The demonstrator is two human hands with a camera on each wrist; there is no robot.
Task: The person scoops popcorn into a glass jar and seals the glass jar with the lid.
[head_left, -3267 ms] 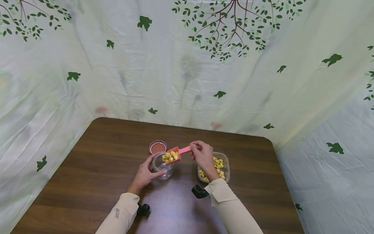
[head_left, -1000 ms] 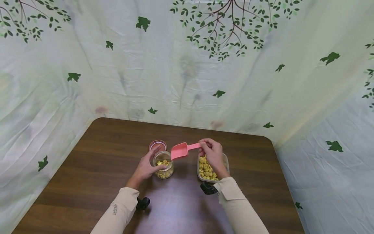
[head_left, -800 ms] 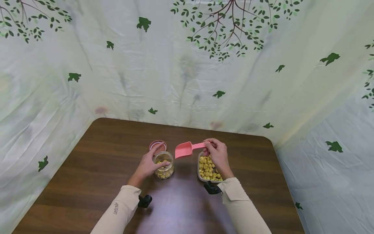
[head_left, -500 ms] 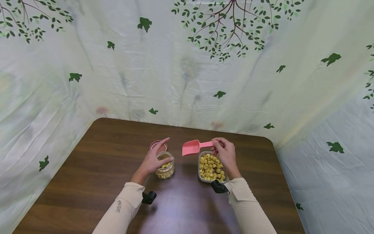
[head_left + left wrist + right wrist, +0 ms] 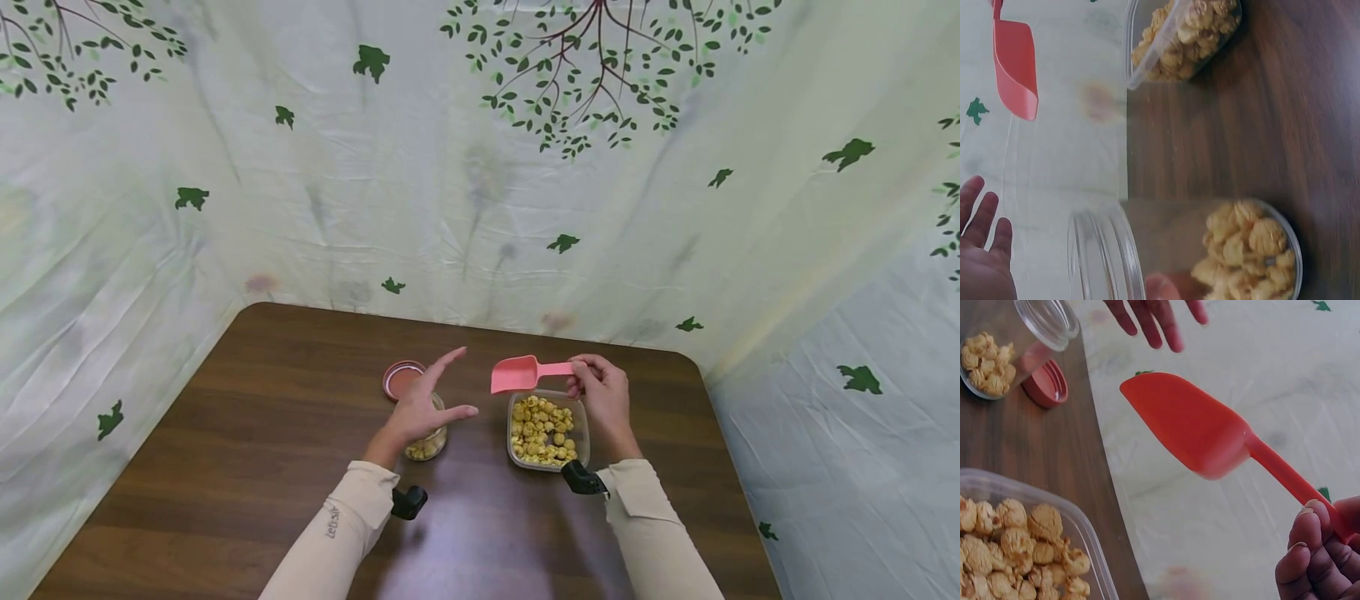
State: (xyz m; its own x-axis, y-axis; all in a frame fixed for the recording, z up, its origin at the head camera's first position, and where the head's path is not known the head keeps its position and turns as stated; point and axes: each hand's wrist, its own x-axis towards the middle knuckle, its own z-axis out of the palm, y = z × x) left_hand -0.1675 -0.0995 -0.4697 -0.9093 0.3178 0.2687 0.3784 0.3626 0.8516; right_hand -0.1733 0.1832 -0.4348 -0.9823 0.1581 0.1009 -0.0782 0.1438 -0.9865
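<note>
My right hand (image 5: 606,407) pinches the handle of a pink scoop (image 5: 514,374), held above the table just behind the popcorn tub; its bowl looks bare. My left hand (image 5: 417,410) is spread, thumb apart from the fingers, above the glass jar (image 5: 1166,244) and no longer round it. In the head view that hand covers most of the jar. Popcorn (image 5: 1247,250) lies in the jar's lower part, and its mouth is uncovered. More popcorn (image 5: 540,427) fills much of the clear plastic tub (image 5: 583,425) to the right.
A red jar lid (image 5: 399,377) lies behind the jar, top side down as its rim shows. The brown wooden table (image 5: 247,433) ends at a pale curtain (image 5: 337,208) printed with leaves. Dark cameras (image 5: 408,502) are strapped at both wrists.
Popcorn has gone from the scoop into the jar. My right hand has drawn the scoop rightward, toward the tub. My left hand has let go of the jar and moved right.
</note>
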